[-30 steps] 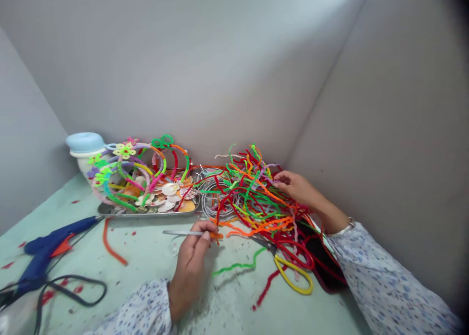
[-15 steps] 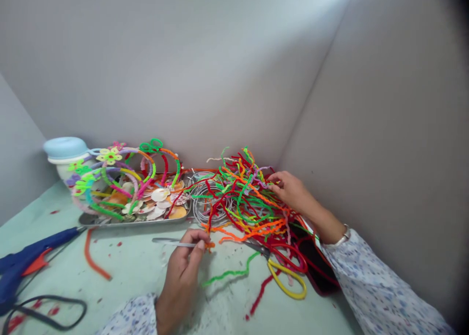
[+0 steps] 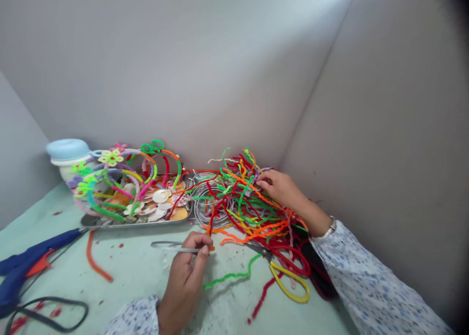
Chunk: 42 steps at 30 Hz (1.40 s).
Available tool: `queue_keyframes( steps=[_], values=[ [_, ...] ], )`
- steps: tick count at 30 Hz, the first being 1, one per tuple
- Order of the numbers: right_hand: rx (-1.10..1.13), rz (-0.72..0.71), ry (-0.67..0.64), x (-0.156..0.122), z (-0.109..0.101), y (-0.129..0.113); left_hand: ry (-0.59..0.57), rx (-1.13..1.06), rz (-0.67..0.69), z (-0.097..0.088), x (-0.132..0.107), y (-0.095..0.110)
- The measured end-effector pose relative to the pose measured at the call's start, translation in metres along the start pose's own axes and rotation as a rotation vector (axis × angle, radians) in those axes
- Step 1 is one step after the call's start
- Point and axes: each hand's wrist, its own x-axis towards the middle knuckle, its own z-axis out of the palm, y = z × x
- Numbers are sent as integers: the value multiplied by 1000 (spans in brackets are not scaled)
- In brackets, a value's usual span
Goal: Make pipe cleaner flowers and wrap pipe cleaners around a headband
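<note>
My left hand (image 3: 187, 271) is closed in a pinch on a thin grey headband (image 3: 164, 247), whose curve sticks out to the left. A bit of orange pipe cleaner (image 3: 211, 248) shows at my fingertips, at the band's end. My right hand (image 3: 280, 188) reaches into the top right of a tangled heap of coloured pipe cleaners (image 3: 252, 208), fingers curled and pinched at the strands; which strand they grip is hard to see. Scissors (image 3: 289, 281) with red and yellow handles lie partly under the heap. A green pipe cleaner (image 3: 230, 276) lies loose between my hands.
At the back left, a metal tray (image 3: 139, 224) holds shells and several wrapped headbands (image 3: 128, 178) with flowers. Behind it stands a white jar (image 3: 69, 161) with a blue lid. Coiled wire (image 3: 208, 212) lies beside the tray. A blue glue gun (image 3: 32, 261) lies front left.
My right hand has moved left, deeper over the heap of pipe cleaners. My left hand has turned the headband slightly, so more of its loop shows.
</note>
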Motion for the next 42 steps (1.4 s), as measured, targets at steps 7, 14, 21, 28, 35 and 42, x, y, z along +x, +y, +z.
queue_keyframes(
  steps=[7,14,21,28,35,42],
  values=[
    [50,-35,-219,-22,8,-6,-2,50,16,-1,1,1],
    [-16,-41,-178,-19,19,18,0,53,53,0,0,2],
    [-63,-71,-150,-16,28,7,-25,65,52,0,1,1],
    [-133,-51,-130,-1,42,4,-41,84,77,-1,0,4],
    [-209,14,-179,16,48,-2,-46,90,80,-1,1,3],
    [-113,48,-199,21,44,-3,-36,91,67,-1,1,5]
  ],
)
